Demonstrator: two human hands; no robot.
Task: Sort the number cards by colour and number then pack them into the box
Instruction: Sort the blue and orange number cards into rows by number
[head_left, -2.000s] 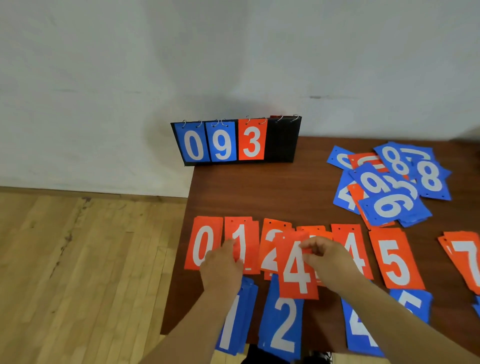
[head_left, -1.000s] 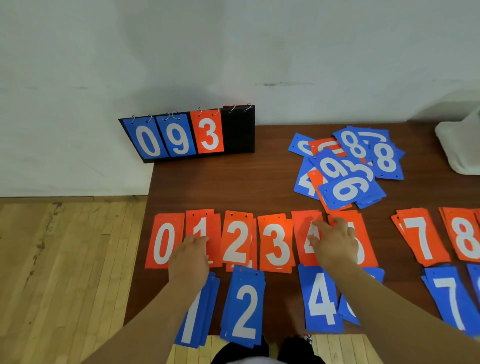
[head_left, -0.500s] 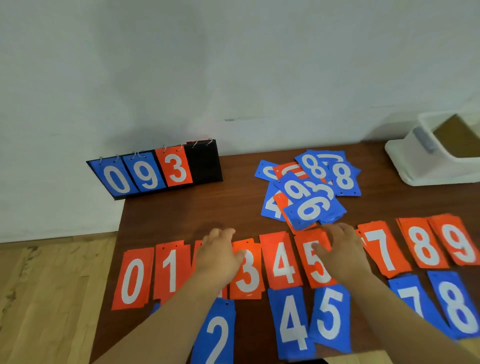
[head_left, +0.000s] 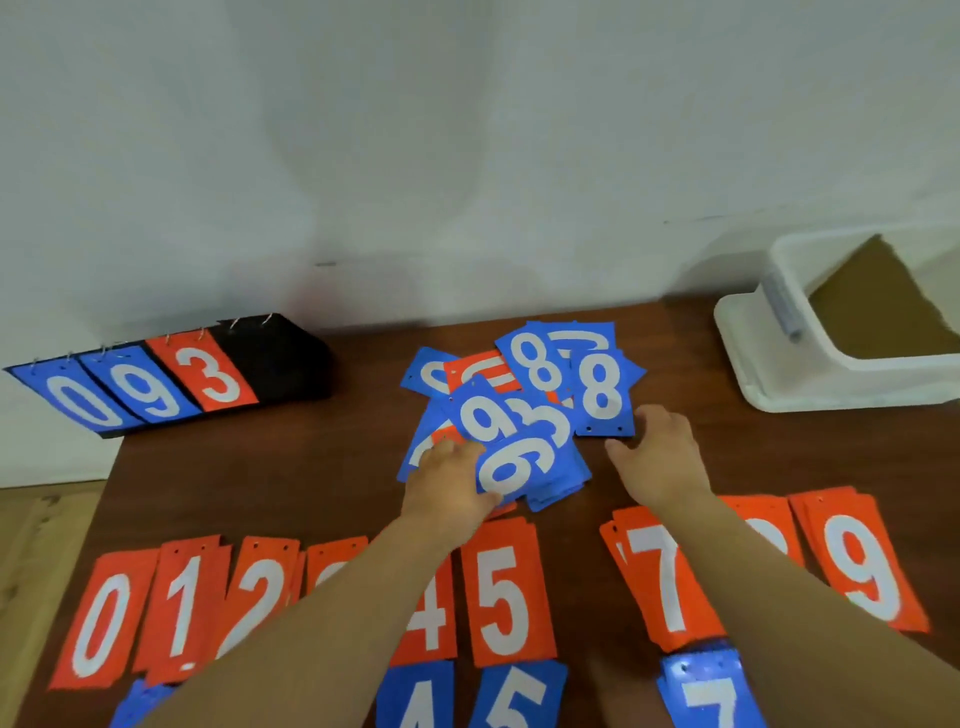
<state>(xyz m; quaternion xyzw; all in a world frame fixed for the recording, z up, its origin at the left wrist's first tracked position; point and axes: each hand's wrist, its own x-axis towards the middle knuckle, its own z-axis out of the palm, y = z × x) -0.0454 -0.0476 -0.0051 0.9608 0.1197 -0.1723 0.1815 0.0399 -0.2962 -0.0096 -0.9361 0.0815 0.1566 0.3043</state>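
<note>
Hands have left the sorted red row (head_left: 506, 603) for the unsorted pile (head_left: 519, 415): left hand (head_left: 449, 486) touching its blue 6 card (head_left: 511, 465), grasp unclear; right hand (head_left: 657, 457) open beside; box (head_left: 841, 322) beyond.

White numerals all over the dark reddish-brown table (head_left: 270, 483)! Along the near edge, a row of orange cards (head_left: 506, 603), plain orange with white digits, and at six o'clock blue cards (head_left: 517, 696), same white figures. Toward twelve o'clock, the mixed pile (head_left: 519, 415): mostly blue, a few orange showing through. At ten o'clock, the black flip scoreboard (head_left: 275, 356) shows two blue faces and one orange. At two o'clock, a white box (head_left: 810, 374) with a brown inside.
</note>
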